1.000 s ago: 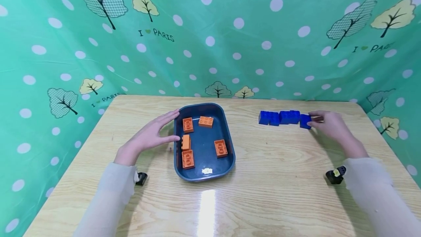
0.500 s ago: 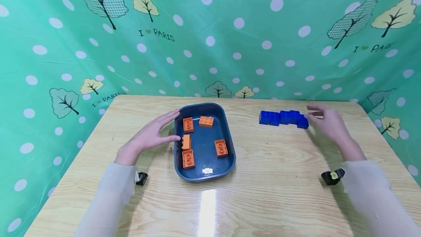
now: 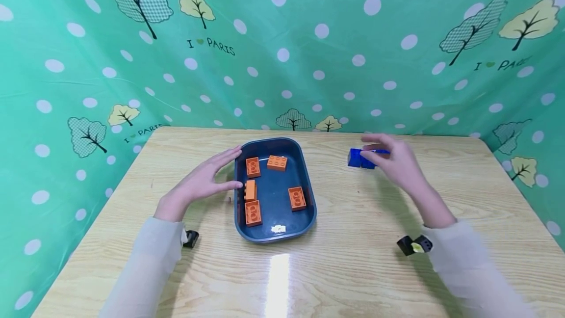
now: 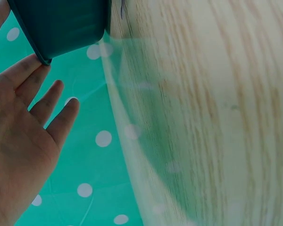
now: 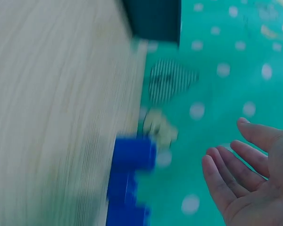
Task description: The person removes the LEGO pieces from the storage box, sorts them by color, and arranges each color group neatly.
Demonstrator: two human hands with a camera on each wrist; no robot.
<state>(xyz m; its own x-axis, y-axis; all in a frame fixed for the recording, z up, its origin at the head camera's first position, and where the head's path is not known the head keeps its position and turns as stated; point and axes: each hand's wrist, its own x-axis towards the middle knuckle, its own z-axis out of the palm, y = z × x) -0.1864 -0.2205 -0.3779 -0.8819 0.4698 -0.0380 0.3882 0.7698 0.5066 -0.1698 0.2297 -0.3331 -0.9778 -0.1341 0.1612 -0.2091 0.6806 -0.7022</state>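
Note:
My left hand (image 3: 196, 180) reaches to the left side of a dark blue tray (image 3: 275, 188), thumb and fingers spread apart at its rim. In the left wrist view, fingertips touch the tray's edge, and the fingers are fairly straight. Several orange toy bricks (image 3: 276, 162) lie in the tray, some upside down and one on its side. My right hand (image 3: 399, 163) hovers over a row of blue toy bricks (image 3: 354, 158), hiding most of its right part. The right wrist view shows that hand (image 5: 254, 183) apart from the blue bricks (image 5: 132, 154), fingers loosely bent and holding nothing.
The wooden table (image 3: 353, 259) runs back to a green dotted cloth (image 3: 282, 82) with printed trees, which also hangs at both sides. Small black devices (image 3: 191, 239) sit at the wrists.
My right hand has let go of the rightmost blue brick, which was slid left against the row, and has moved left over the bricks. My left hand has stayed at the tray.

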